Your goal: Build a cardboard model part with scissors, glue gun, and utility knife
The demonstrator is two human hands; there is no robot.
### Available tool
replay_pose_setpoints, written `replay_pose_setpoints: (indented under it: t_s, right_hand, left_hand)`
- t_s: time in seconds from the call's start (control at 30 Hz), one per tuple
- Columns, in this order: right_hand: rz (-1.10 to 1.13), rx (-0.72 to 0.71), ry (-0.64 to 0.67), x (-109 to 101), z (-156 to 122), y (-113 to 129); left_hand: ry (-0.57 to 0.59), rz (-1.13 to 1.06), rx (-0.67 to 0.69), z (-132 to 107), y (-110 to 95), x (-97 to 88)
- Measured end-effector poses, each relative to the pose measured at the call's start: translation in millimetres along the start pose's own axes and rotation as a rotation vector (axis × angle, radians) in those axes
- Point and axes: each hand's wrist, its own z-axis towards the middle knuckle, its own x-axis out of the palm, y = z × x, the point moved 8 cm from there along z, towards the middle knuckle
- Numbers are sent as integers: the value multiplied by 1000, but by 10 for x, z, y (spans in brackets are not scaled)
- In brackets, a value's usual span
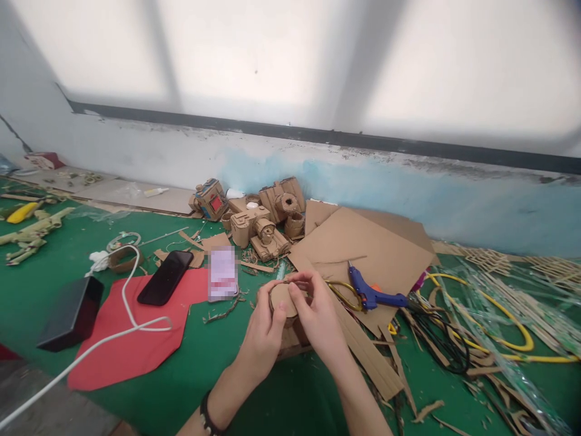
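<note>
Between my two hands is a round cardboard piece [283, 301], its flat disc face turned up. My left hand [264, 321] wraps its left side, thumb resting on the disc. My right hand [315, 309] grips the right side, with the thumb at the disc's edge. Below the round piece, a brown cardboard body [293, 339] shows partly; my hands hide much of it, and I cannot tell whether the two are joined. A blue hot glue gun [370, 293] lies to the right on cardboard sheets.
Several cardboard model cameras [252, 224] stand by the wall. Large cardboard sheets [363, 239] lie at the back right, near a yellow cable [508, 312]. At left are a black phone [166, 278], red sheet [136, 339], dark box [70, 313] and white cable [91, 351]. Scraps litter the green table [218, 375].
</note>
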Motion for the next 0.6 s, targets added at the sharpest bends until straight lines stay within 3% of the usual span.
replay_pose_setpoints:
  t_s: [0.13, 0.3, 0.47, 0.6]
  right_hand:
    - [47, -20, -101, -165, -110, -31]
    - [-38, -54, -137, -309, -286, -53]
    - [-117, -116, -184, -259, -421, -117]
    - [-157, -189, -215, -158, -492, -135]
  left_hand:
    - [27, -34, -7, -29, 7, -16]
    - [86, -125, 141, 39, -131, -83]
    - [107, -61, 214, 166, -271, -43]
    - [16, 35, 254, 193, -283, -8]
